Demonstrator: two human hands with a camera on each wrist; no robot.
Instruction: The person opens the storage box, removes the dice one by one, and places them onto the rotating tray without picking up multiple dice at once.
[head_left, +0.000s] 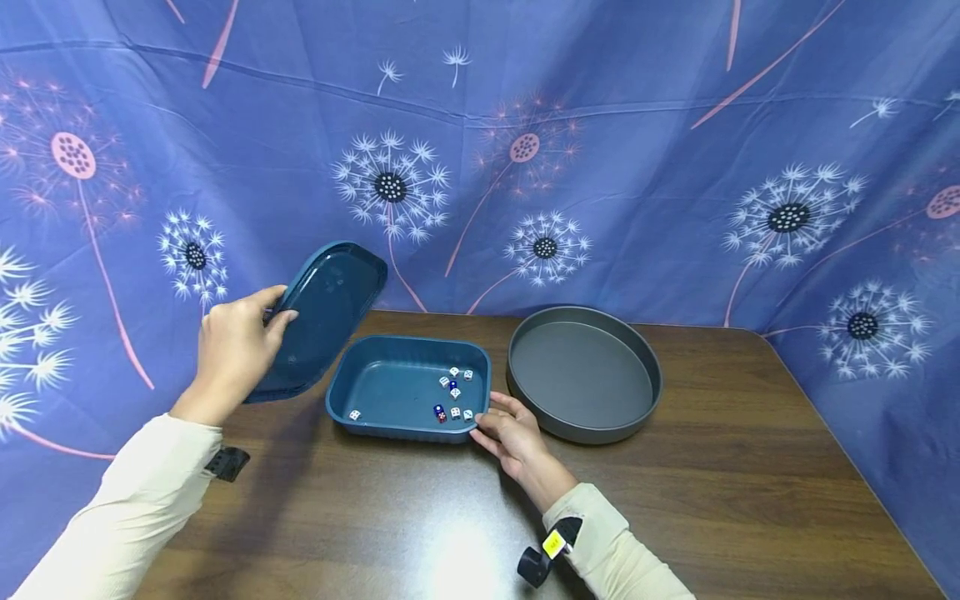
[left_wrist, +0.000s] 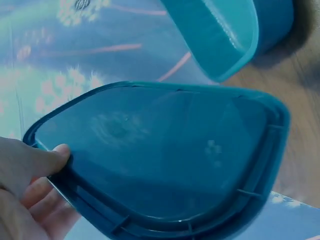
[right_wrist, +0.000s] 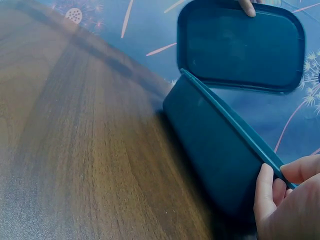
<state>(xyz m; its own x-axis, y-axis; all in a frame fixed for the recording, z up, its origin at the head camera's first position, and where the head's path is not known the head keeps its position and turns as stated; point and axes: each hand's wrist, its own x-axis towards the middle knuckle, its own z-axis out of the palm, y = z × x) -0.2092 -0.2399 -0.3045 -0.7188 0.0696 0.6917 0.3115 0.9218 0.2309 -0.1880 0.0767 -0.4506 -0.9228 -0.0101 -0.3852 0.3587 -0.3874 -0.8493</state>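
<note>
Left hand [head_left: 236, 346] pinches tilted dark-teal rectangular plastic lid [head_left: 322, 325]; right hand [head_left: 517, 437] grips near-right corner of teal rectangular plastic box [head_left: 405, 432] containing white, blue, red cubic dice [head_left: 455, 412].

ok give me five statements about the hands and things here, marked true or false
The left hand holds the flat teal plastic lid. True.
The lid covers the box. False: it is held up off it.
The right hand grips the teal rectangular plastic box. True.
The small cubic dice lie in the box, left of the round grey pan in the head view. True.
All the dice are white. False: blue and red ones show too.
</note>
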